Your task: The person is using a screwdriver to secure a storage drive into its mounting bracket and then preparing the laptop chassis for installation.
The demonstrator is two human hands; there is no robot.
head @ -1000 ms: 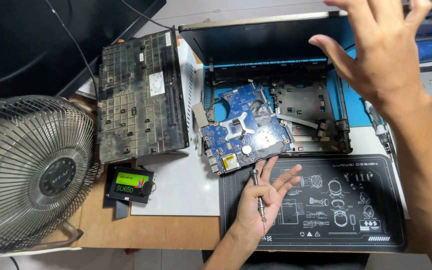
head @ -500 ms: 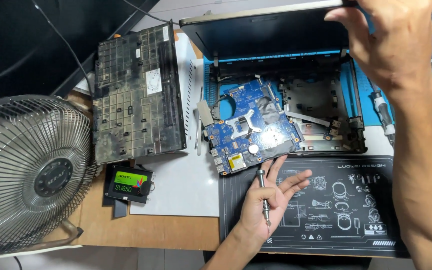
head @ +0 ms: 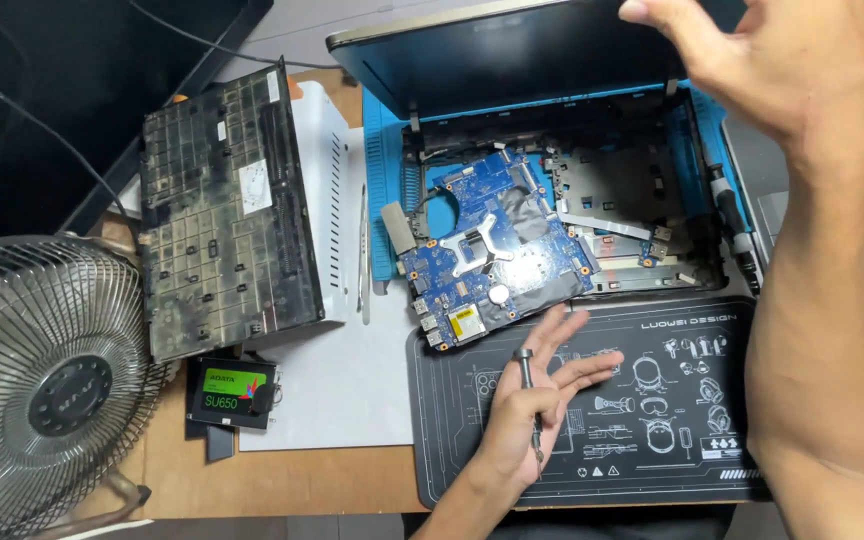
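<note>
My left hand [head: 532, 405] rests palm up on a black printed work mat [head: 672, 400], its thumb pinning a small metal screwdriver [head: 526, 372] while the fingers spread out. Just above it a blue motherboard [head: 492, 250] lies tilted, half out of an opened laptop base [head: 652, 200]. My right hand [head: 782, 70] hovers over the base's far right corner, next to the raised dark laptop lid [head: 512, 60]. It holds nothing that I can see, and its fingertips run off the top edge.
A dusty keyboard panel [head: 222, 210] lies face down on a white box [head: 327, 200] at left, with tweezers [head: 363, 250] beside it. A small drive with a green label [head: 232, 390] sits below, and a wire-caged fan [head: 42, 380] at the lower left.
My right hand has risen and moved back toward the laptop lid. The left hand stays on the mat with the screwdriver, its fingers slightly shifted.
</note>
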